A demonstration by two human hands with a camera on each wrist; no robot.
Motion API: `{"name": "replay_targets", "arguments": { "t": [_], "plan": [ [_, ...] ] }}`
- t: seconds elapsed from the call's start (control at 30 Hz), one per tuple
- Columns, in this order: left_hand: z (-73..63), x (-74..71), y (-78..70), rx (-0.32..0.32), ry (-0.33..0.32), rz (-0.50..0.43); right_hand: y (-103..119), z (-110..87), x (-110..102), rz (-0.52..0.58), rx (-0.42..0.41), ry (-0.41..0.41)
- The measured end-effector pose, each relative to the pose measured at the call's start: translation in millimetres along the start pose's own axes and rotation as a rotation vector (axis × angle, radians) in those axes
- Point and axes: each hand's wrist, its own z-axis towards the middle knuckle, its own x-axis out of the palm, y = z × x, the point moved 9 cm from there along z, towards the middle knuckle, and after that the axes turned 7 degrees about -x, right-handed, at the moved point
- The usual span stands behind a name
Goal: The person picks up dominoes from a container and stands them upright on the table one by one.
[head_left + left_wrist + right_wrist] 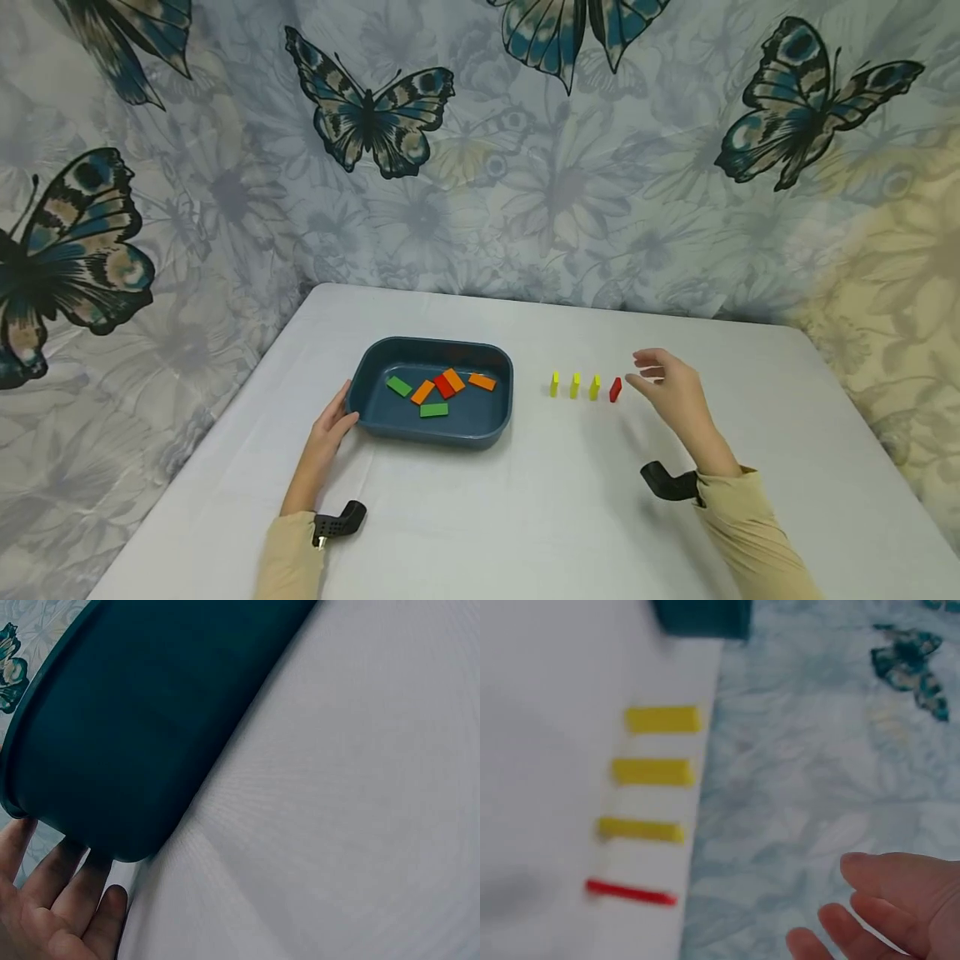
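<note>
A dark teal tray (427,432) holds several small flat blocks: orange (482,382), green (433,410) and red (443,386). My left hand (330,421) touches the tray's left end; in the left wrist view its fingers (79,889) lie fairly straight against the wall. To the right of the tray, three yellow blocks (575,386) and one red block (616,390) stand on edge in a row, the red one slightly tilted. Beside the red block, my right hand (670,392) hovers with loosely bent fingers and holds nothing.
A white cloth covers the table (480,525). Behind it hangs a butterfly-printed fabric (555,192). Each wrist wears a black camera, on the left (341,522) and on the right (667,483).
</note>
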Motion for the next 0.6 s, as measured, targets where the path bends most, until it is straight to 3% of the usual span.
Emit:
{"name": "replay_targets", "arguments": {
  "t": [0.1, 0.3, 0.6],
  "plan": [
    [-2.4, -1.5, 1.4, -0.004, -0.001, -0.001, 23, 6.4, 7, 0.043, -0.046, -0.011],
    [-1.3, -0.2, 2.1, 0.005, 0.009, -0.007, 55, 22.0, 41, 0.151, -0.098, 0.027],
    [1.1, -1.5, 2.5, -0.013, 0.040, -0.023, 93, 54.4, 108, 0.334, -0.069, 0.093]
  ]
}}
